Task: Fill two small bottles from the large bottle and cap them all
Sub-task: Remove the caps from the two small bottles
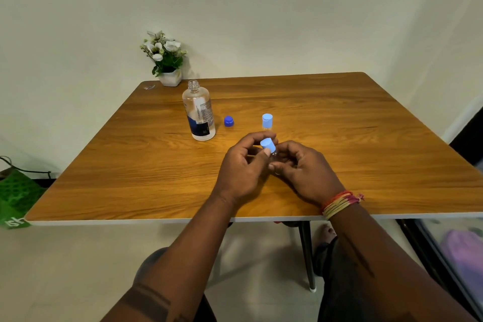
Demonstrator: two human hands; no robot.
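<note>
Both hands hold one small bottle over the worktop, near its front edge.

The left hand (241, 165) has its fingers (257, 137) curled round the light-blue cap (268, 145), thumb against the cap's near side; the right hand (300, 167) curls its fingers round the clear small bottle (273, 155) below the cap, the body mostly hidden, so its fill level cannot be read. Just behind the hands, a second small bottle (266, 121) stands upright and capped on the worktop (339, 117). Left of it lies a dark-blue cap (228, 121), then the large bottle (199, 111), upright and uncapped. A flower pot (170, 77) sits at the far edge.
</note>
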